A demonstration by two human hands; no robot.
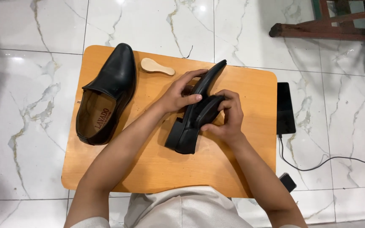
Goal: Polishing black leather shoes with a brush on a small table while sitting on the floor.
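A black leather shoe (191, 126) lies on its side over the middle of a low wooden table (157, 164), sole turned to the right and heel toward me. My left hand (178, 95) grips its upper from the left. My right hand (229, 116) presses a dark round object, partly hidden by my fingers, against the shoe's sole side. The matching black shoe (106, 95) stands upright on the left of the table, its tan insole showing.
A small wooden brush (157, 66) lies bristles down near the table's far edge. A black phone (285, 108) with a cable lies on the marble floor right of the table. Another small dark device (287, 182) lies by the near right corner. Dark wooden furniture legs (326, 29) stand at top right.
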